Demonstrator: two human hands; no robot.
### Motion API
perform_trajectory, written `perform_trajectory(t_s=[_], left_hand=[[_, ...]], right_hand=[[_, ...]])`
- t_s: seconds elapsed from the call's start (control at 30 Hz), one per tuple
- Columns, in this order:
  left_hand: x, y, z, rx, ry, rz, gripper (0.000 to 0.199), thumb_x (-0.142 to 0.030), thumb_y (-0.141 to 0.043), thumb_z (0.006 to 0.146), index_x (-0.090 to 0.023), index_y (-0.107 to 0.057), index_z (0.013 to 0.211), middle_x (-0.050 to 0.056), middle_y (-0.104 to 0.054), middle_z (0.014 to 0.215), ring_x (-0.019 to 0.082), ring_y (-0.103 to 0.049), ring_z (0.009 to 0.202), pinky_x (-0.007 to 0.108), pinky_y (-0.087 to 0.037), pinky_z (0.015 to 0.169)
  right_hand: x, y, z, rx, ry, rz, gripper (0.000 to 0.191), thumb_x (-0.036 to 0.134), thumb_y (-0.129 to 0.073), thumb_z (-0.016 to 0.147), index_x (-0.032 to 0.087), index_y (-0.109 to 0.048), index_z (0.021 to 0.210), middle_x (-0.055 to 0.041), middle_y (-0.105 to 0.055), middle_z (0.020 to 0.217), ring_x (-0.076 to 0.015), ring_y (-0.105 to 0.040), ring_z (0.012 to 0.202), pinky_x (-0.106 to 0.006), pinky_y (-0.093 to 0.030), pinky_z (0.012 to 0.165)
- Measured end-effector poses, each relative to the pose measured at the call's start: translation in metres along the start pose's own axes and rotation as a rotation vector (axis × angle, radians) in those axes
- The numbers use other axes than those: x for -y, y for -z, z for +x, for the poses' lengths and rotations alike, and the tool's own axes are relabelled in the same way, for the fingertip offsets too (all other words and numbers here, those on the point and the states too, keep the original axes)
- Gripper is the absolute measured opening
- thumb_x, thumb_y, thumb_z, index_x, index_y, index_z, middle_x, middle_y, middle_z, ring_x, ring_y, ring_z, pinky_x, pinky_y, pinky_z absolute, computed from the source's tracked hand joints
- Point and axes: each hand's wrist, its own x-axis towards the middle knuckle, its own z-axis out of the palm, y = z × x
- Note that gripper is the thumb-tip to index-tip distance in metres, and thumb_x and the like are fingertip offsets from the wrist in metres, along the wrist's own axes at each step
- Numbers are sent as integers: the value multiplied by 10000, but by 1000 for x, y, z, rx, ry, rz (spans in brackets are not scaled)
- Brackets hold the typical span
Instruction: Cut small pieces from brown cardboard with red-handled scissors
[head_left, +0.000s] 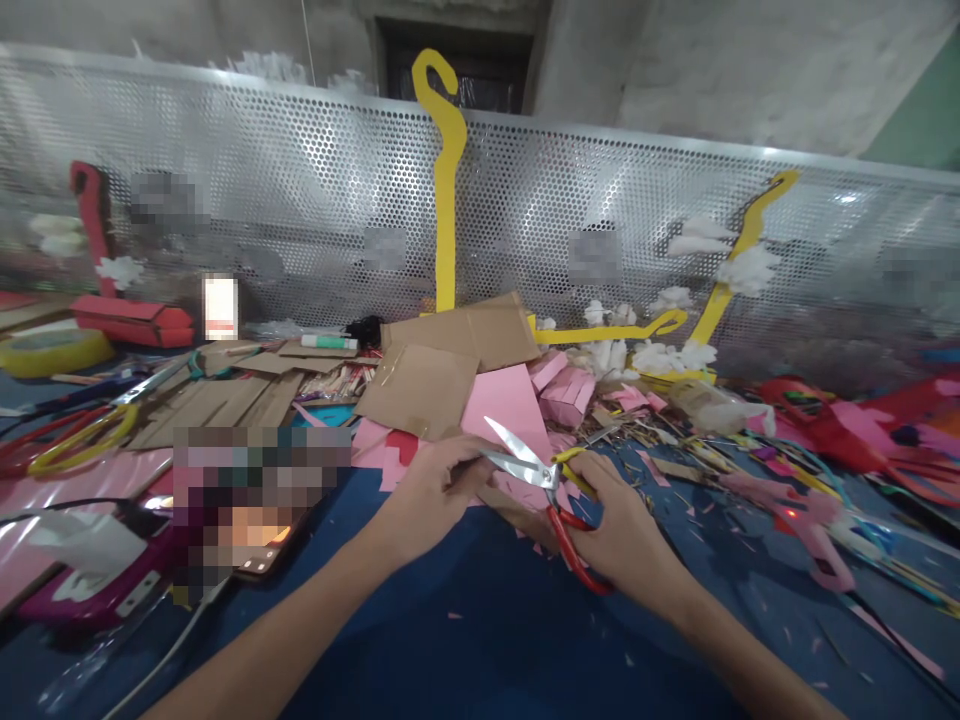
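Note:
My right hand (619,515) grips a pair of scissors (525,470) with one red and one yellow handle. The blades are spread apart and point left. My left hand (427,500) is closed, its fingertips by the end of the lower blade; what it holds, if anything, is hidden. A narrow brown strip (521,517) shows below the blades, and I cannot tell whether the left fingers touch it. Just beyond the hands lie pink paper (502,405) and a brown cardboard piece (424,390).
A pink glue gun (806,515) lies on the right among scraps. Left are a phone (262,560), a purple box with tissue (105,570), more scissors (90,440) and yellow tape (56,352). Yellow hooked stands (446,220) rise before a perforated metal panel (300,200).

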Motion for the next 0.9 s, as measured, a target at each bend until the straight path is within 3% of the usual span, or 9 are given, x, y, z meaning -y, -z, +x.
perform_trajectory(t_s=[0.13, 0.37, 0.5, 0.63, 0.77, 0.8, 0.9], left_hand=[[-4, -2, -1, -12, 33, -98, 185, -256, -529, 971, -173, -695, 970, 55, -704, 926, 173, -641, 851, 291, -497, 778], [-15, 2, 1, -31, -10, -180, 111, -260, -631, 913, -166, -685, 930, 63, -703, 946, 179, -657, 923, 309, -499, 874], [-10, 9, 4, -89, -10, -146, 85, -234, -655, 883, -166, -704, 870, 62, -716, 924, 178, -657, 913, 314, -499, 877], [2, 19, 7, -125, 85, -79, 147, -309, -652, 886, -173, -708, 897, 62, -743, 931, 192, -678, 896, 310, -510, 837], [20, 20, 6, 77, 179, 269, 161, -276, -581, 915, -175, -707, 929, 70, -746, 900, 219, -687, 824, 331, -513, 747], [24, 18, 4, 63, 160, 407, 170, -240, -558, 919, -177, -701, 985, 81, -745, 939, 234, -686, 862, 352, -510, 775], [33, 6, -1, 90, -70, 766, 363, -138, -530, 911, -205, -606, 1260, 114, -630, 1334, 290, -549, 1233, 449, -411, 1023]], right_hand=[[-4, 3, 1, 15, -130, 114, 200, 359, -659, 846, 208, -542, 907, -29, -609, 882, -188, -555, 795, -290, -471, 705], [-27, -3, 3, 9, -370, 475, 467, 466, -771, 751, 182, -591, 1076, -46, -656, 897, -211, -610, 835, -313, -511, 786], [-34, -3, 7, -18, -414, 495, 432, 503, -773, 743, 193, -617, 1001, -39, -658, 867, -218, -612, 833, -311, -497, 767], [-36, 0, 7, -24, -411, 489, 428, 505, -767, 755, 193, -631, 1014, -34, -663, 862, -203, -602, 800, -301, -485, 743], [-37, -2, 7, -22, -406, 537, 443, 502, -782, 743, 190, -626, 1016, -34, -676, 872, -204, -613, 810, -295, -491, 747], [-37, -3, 7, -21, -411, 547, 450, 504, -785, 741, 189, -621, 1017, -36, -679, 877, -203, -615, 809, -296, -493, 749], [-37, -6, 7, -23, -412, 541, 463, 502, -790, 736, 182, -613, 1019, -46, -682, 888, -207, -614, 810, -302, -494, 748]])
